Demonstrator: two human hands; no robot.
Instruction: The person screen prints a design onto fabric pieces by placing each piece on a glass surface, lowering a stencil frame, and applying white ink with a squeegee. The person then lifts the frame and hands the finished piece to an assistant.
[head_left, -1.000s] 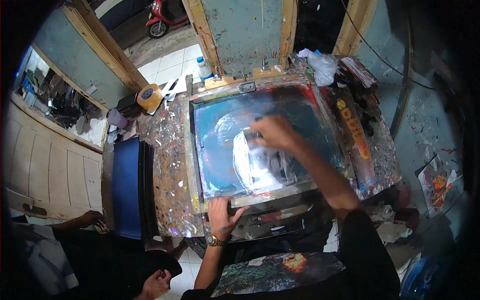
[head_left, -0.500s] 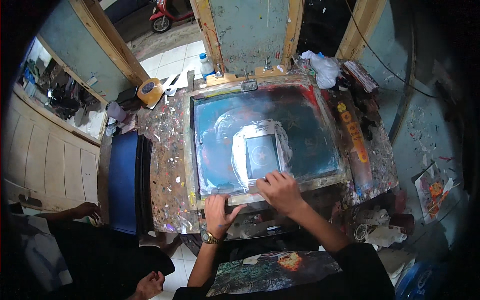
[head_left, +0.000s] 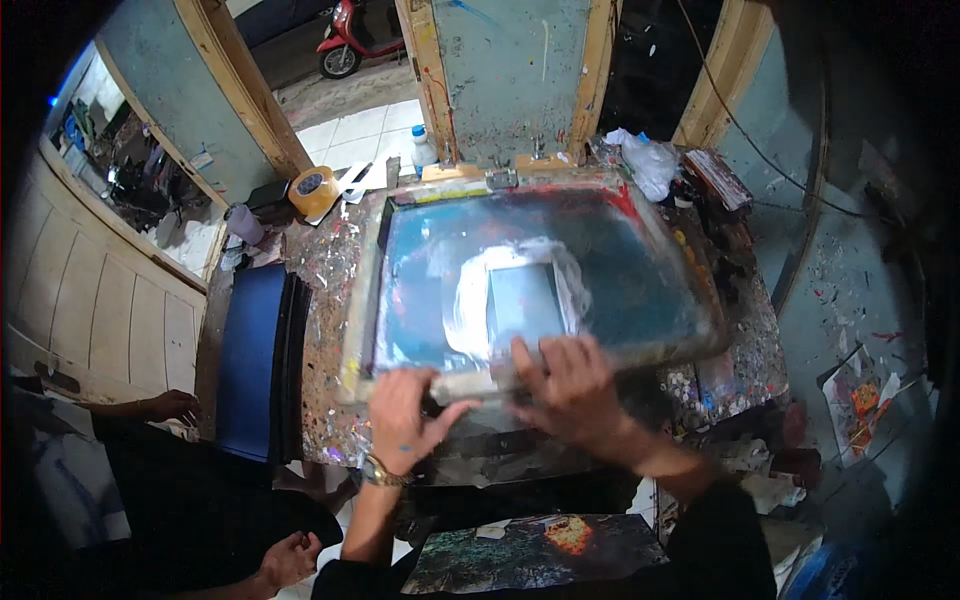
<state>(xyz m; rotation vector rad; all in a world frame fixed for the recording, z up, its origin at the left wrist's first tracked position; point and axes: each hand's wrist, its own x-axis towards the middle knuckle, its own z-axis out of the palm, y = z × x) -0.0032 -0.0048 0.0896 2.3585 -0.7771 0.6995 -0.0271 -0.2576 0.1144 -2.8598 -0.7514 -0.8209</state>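
A wooden-framed screen (head_left: 355, 340) with teal mesh lies across the workbench, its near edge raised and blurred. A thick white ink ring (head_left: 465, 310) surrounds a pale rectangle (head_left: 525, 295) near the mesh's middle. My left hand (head_left: 405, 420), with a gold-coloured watch at the wrist, grips the frame's near rail from the left. My right hand (head_left: 570, 395) is closed at the same rail, to the right, fingertips over the ink side; whether a tool is also in it is hidden by blur. A printed sheet (head_left: 470, 555) lies below my arms.
Dark blue sheets (head_left: 250, 360) are stacked left on the paint-spattered bench (head_left: 330, 290). Behind stand a tape roll (head_left: 315, 190), a bottle (head_left: 422, 150) and a plastic bag (head_left: 650, 165). A co-worker's hands (head_left: 170, 408) (head_left: 290, 555) are at lower left. Doorways open at the back.
My right hand came down from the middle of the mesh to the near rail. The screen's near edge has since risen and shifted, and my left hand has moved with it.
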